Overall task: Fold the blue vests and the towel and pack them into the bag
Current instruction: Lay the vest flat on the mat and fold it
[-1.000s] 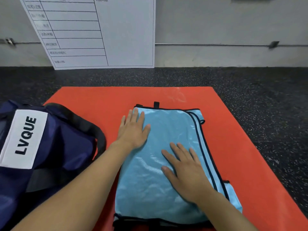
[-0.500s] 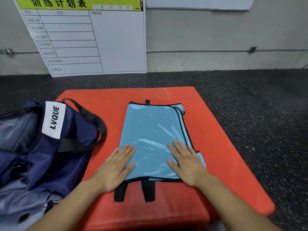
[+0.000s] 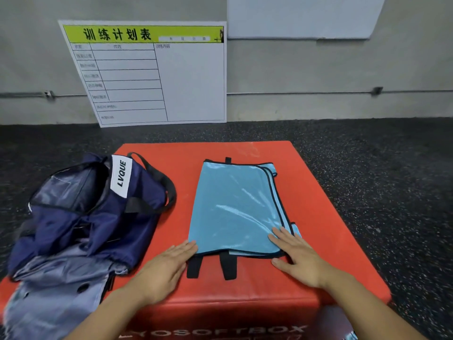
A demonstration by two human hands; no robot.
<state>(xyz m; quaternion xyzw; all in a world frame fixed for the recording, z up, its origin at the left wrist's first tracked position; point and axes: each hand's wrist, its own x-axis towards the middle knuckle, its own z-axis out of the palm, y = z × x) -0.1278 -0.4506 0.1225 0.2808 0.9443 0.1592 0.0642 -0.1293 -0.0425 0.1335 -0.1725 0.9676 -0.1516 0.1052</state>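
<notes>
Head view, folded glossy light-blue vest [image 3: 235, 209], black-trimmed, flat on red box [image 3: 318, 197]

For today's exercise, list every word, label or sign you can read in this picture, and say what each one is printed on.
"LVQUE": white label on the navy bag.
"训练计划表": yellow-green header of the whiteboard leaning on the wall.
"YOSOFTBOX": front face of the red box, first letters cut off and blurred.
Whiteboard row and column headings: too small and blurred to read.
</notes>
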